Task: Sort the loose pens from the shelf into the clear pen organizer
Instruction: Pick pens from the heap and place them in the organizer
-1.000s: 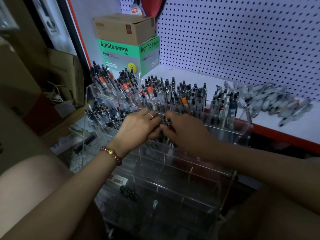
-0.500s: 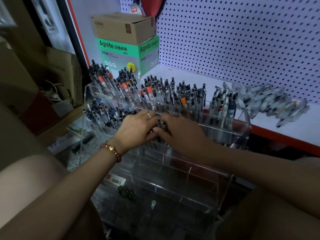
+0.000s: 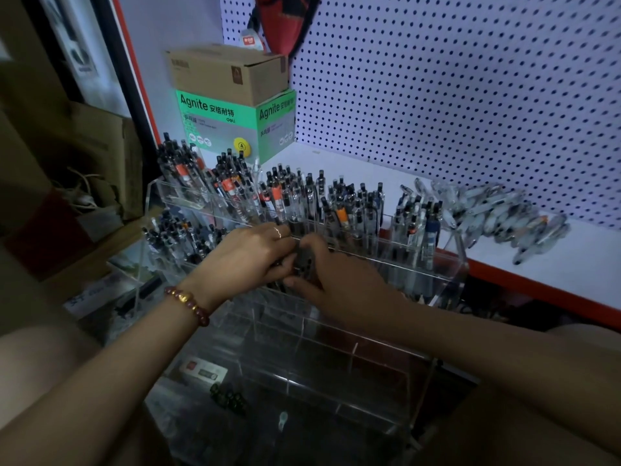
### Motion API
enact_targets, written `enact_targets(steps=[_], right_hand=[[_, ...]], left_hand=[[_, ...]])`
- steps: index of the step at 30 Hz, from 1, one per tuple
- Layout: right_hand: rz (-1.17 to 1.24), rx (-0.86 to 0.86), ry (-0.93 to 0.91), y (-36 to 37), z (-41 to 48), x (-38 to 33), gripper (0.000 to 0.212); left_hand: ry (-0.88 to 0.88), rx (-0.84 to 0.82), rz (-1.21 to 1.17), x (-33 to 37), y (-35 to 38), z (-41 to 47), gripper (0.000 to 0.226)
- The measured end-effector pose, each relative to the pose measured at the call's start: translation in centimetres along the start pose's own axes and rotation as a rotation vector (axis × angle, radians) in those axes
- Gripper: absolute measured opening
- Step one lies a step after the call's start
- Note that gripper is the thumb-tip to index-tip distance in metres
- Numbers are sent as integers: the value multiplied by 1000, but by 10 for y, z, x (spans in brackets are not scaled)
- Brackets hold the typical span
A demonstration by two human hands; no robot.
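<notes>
A clear tiered pen organizer (image 3: 450, 264) stands against the front of the white shelf (image 3: 554, 260). Its back rows hold several upright pens; its front compartments hold none. My left hand (image 3: 248, 253) and my right hand (image 3: 339, 280) meet over the second row and together grip a bundle of dark pens (image 3: 302, 260) standing in a middle compartment. The pens' lower parts are hidden by my fingers. A pile of loose clear pens (image 3: 497, 213) lies on the shelf to the right.
A brown carton (image 3: 228, 74) sits on a green Agnite box (image 3: 232, 126) at the shelf's back left. White pegboard (image 3: 470, 95) forms the back wall. Cardboard boxes (image 3: 100, 153) stand at the left. Small packages lie beneath the organizer.
Both hands stay on the pen bundle in the middle compartment, shifting slightly. The view has drifted a little.
</notes>
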State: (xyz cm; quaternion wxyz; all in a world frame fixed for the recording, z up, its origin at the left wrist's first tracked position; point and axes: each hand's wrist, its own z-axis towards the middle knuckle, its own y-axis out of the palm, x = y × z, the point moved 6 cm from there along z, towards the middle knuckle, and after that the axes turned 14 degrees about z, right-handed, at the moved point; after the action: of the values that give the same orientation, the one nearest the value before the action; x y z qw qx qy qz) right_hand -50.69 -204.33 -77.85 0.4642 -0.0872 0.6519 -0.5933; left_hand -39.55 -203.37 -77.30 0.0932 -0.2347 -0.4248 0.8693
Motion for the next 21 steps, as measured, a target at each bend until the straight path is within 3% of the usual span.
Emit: enact_targets(steps=[6,11,17,21], right_hand=[[-81,40,-3,-6,-3,11,36],[-46,-4,17,0,-5,10,51],[-186,76,49,-9,-10,12,46],[-336,-9,63,-6,-11,13,39]], left_hand=[[-9,-28,9,-2,1,-1,30],[-97,-35,37,-4,-2,-12,43],[-523,-29,-175,-3,-3,-35,50],[-539,-81,-169,14,8,-43,65]])
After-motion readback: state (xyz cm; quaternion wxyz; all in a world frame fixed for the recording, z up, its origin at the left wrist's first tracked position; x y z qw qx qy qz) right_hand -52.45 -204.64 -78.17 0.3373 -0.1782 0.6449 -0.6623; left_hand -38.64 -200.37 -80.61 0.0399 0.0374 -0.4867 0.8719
